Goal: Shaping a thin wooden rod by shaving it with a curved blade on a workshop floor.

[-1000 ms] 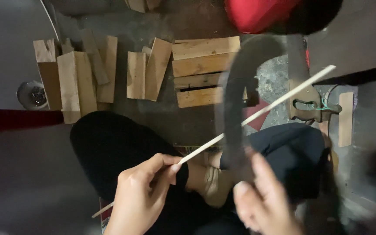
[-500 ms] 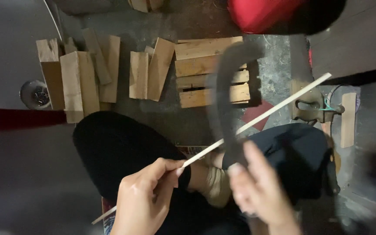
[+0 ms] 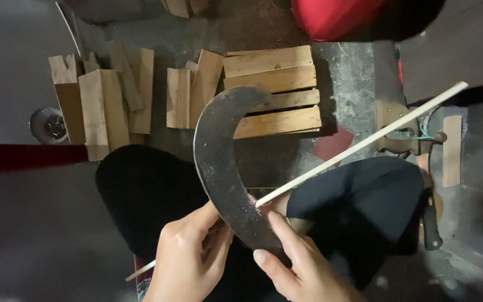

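Observation:
My left hand [image 3: 188, 257] grips a long thin pale wooden stick [image 3: 364, 142] that runs up to the right, over my black-trousered knees. My right hand [image 3: 303, 268] holds a dark curved sickle blade [image 3: 222, 162] by its lower end. The blade arcs up and to the right, and its edge lies against the stick close to my left fingers. The stick's short near end pokes out below my left hand.
On the concrete floor ahead lie split wood blocks [image 3: 107, 98] and a small slatted wooden pallet [image 3: 272, 89]. A round metal tin [image 3: 46, 124] sits at the left, a red object [image 3: 336, 17] at the top, and a dark-handled tool [image 3: 429, 218] by my right knee.
The curved blade has swung left across the view and down onto the stick near my left hand. My right hand moved left and closer to the left one.

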